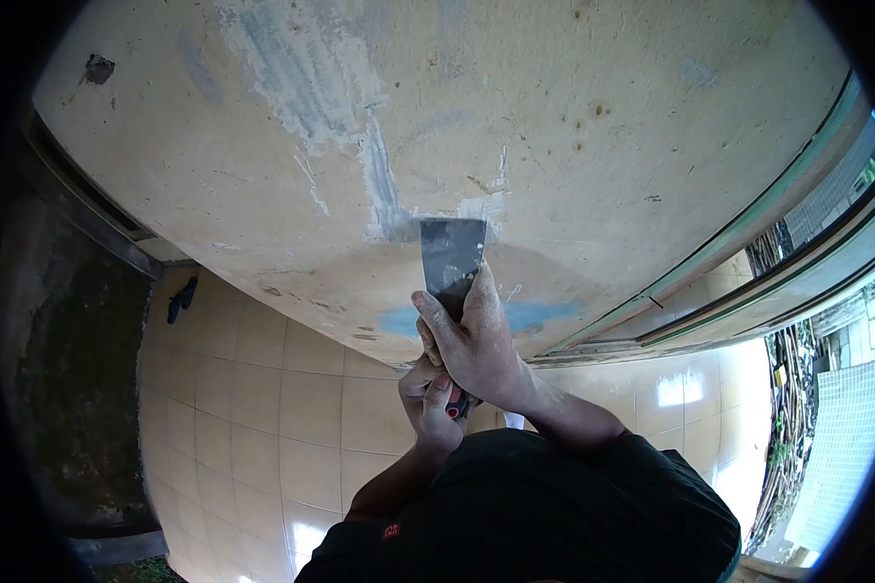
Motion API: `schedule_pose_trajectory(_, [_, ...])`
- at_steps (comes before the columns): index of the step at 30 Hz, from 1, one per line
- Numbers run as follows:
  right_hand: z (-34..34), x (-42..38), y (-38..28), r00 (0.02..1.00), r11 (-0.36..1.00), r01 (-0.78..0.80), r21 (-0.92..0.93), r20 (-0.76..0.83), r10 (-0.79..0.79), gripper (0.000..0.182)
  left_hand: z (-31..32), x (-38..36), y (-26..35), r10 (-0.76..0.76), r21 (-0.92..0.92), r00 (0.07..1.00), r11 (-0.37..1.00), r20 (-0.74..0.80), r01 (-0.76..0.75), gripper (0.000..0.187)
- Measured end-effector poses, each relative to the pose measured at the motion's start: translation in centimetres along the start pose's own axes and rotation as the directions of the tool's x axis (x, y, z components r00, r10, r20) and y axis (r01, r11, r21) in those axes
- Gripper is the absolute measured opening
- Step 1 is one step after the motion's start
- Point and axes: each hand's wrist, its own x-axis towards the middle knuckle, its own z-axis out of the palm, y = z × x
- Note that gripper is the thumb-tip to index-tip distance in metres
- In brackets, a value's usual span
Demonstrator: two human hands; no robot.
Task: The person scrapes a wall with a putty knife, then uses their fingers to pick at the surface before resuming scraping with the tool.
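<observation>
A putty knife [453, 255] with a wide grey metal blade is pressed with its front edge against the wall [554, 155], at the lower end of a whitish-grey filler streak [383, 185]. My right hand [484, 352], dusty with white powder, is closed around the tool just below the blade, with fingers along it. Lower down, my left hand [430, 400] is wrapped about the handle, whose red and black end shows beside the thumb. Most of the handle is hidden by both hands.
A larger filler patch [306, 73] lies higher on the wall, and a blue paint smear [544, 315] runs behind my hands. To the right is a green-edged window frame [719, 255]. Dark slippers [182, 299] rest on the tiled floor [253, 389] at left.
</observation>
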Motion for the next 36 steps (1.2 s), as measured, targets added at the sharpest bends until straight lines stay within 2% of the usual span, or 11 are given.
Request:
schedule_pose_trajectory(2, [-0.1,0.7,-1.8,0.999,0.999,-0.029,0.026,0.037,0.028,0.023,0.7,0.9,0.4,0.081,-0.058,0.996,0.995,0.022,-0.08,0.033])
schedule_pose_trajectory(6, [-0.1,0.9,-1.1,0.998,0.999,0.031,0.03,0.046,-0.033,0.025,0.4,1.0,0.5,0.072,-0.094,0.996,0.993,0.058,-0.067,0.032])
schedule_pose_trajectory(12, [-0.2,0.0,1.1,1.0,0.999,0.011,-0.05,-0.013,-0.012,0.03,0.0,0.3,-0.4,0.04,0.008,0.998,0.999,-0.053,-0.039,0.028])
schedule_pose_trajectory(14, [-0.2,0.7,0.0,0.999,0.999,0.037,-0.021,0.014,-0.037,0.032,0.0,0.8,0.0,0.004,-0.109,1.0,0.994,0.029,-0.001,0.028])
schedule_pose_trajectory(18, [0.1,0.8,-1.0,0.999,1.0,0.006,0.0,0.045,-0.006,0.027,1.2,1.1,1.3,0.033,-0.091,0.998,0.995,0.047,-0.029,0.028])
schedule_pose_trajectory(21, [0.0,0.0,0.1,0.998,0.999,0.005,0.047,0.06,-0.008,0.025,0.9,0.1,1.2,-0.025,-0.022,1.0,0.999,0.01,0.026,0.027])
schedule_pose_trajectory(24, [-0.2,0.0,0.4,0.999,0.999,-0.034,0.027,0.013,0.033,0.03,-0.3,0.1,-0.1,-0.01,-0.002,1.0,1.0,0.023,0.01,0.027])
schedule_pose_trajectory(27, [0.1,0.8,-0.5,0.999,1.0,0.028,0.011,0.02,-0.028,0.023,-0.1,0.8,0.3,0.007,-0.007,1.0,1.0,-0.02,-0.007,0.028])
schedule_pose_trajectory(29, [0.1,1.2,-0.5,0.997,0.997,0.069,-0.036,0.025,-0.068,0.023,0.2,1.5,0.9,0.067,-0.16,0.991,0.986,0.119,-0.048,0.029])
schedule_pose_trajectory(32, [0.0,0.6,-1.5,0.999,1.0,-0.015,0.018,0.05,0.014,0.024,0.3,0.7,0.8,0.013,-0.097,0.999,0.995,0.053,-0.008,0.029])
schedule_pose_trajectory(36, [-0.3,-0.1,0.5,1.0,0.999,0.02,0.04,0.009,-0.02,0.023,-0.4,-0.1,-0.5,0.02,-0.025,0.999,0.999,0.025,-0.02,0.03])
